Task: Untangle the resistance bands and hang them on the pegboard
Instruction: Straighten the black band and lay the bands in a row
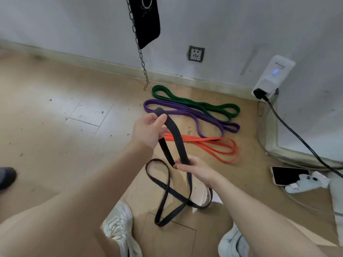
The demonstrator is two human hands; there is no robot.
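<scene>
A black resistance band [177, 138] is stretched between both hands above the wooden floor. My left hand [148, 132] grips its upper loop. My right hand [196, 168] pinches both strands lower down. Below that hand the band hangs in crossed loops down to the floor. Three more bands lie flat on the floor beyond the hands: a green band [194, 103] nearest the wall, a purple band [193, 115] beside it, and an orange band [213, 147] closest to me. No pegboard is in view.
A metal chain [141, 58] hangs down the white wall beside a black object [146, 21]. A wall socket [195, 54], a white plugged-in device [272, 76] with a black cable, and a phone [289, 175] are at the right. My white shoes [118, 225] stand below.
</scene>
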